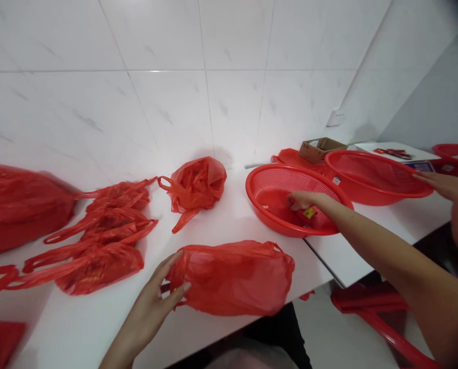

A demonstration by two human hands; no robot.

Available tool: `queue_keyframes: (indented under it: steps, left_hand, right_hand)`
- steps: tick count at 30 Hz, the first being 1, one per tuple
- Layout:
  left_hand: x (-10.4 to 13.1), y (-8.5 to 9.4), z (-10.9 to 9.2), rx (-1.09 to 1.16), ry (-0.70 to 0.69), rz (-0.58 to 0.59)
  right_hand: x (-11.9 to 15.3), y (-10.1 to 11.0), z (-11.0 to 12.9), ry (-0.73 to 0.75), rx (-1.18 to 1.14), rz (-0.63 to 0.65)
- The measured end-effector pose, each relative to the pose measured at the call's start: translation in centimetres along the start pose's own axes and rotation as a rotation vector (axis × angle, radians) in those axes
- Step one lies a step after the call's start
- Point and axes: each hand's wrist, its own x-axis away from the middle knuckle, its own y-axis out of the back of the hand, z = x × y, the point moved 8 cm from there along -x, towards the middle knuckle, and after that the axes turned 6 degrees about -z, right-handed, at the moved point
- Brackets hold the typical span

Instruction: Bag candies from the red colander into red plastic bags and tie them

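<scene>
Right fingers (297,200) indistinct in the red basket (280,225), grip unclear

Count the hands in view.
3: left hand at a red bag, right hand inside a red basket, and a co-worker's hand by the rim of the next basket.

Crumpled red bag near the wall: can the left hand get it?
Probably yes. White tabletop shows between the left hand and the crumpled red bag, though its fingers touch the front bag and may have to leave it.
</scene>
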Motion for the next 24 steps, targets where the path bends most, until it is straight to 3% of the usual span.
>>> queue_keyframes:
  steps: [2,4,8,10,12,14,17,20,24]
  left_hand:
    - [0.0,-0.1,-0.1,-0.018,-0.01,-0.01]
    - [0.0,-0.3,-0.4,-0.009,-0.032,-0.011]
    - [0.0,-2.1,-1.3,0.151,0.009,0.106]
    - [-0.2,-3.1,-1.7,0.222,0.054,0.154]
    - [-0.4,-3.8,-2.1,0.266,0.057,0.169]
    - [-0.5,-4.4,-2.4,0.289,0.024,0.186]
    - [-0.4,-4.7,-2.2,0.248,-0.023,0.178]
    - [-0.3,-4.2,-1.5,0.151,-0.054,0.09]
    - [0.3,-3.7,-1.0,0.02,-0.135,-0.004]
  right_hand:
    - [-0.6,0.0,0.4,-0.067,0.095,0.129]
    - [-0.5,0.1,2.6,-0.066,0.127,0.244]
    - [3.6,-0.6,12.7,0.166,-0.223,0.367]
    - [7.5,-3.0,16.9,0.22,-0.412,0.488]
    - [12.0,-7.6,18.9,0.203,-0.46,0.764]
    - [15.1,-12.0,18.8,0.252,-0.35,0.893]
    - [15.4,-15.7,16.5,0.42,-0.061,0.684]
    - [14.9,-17.3,14.6,0.503,0.1,0.632]
    - [14.4,-16.2,15.1,0.506,0.138,0.637]
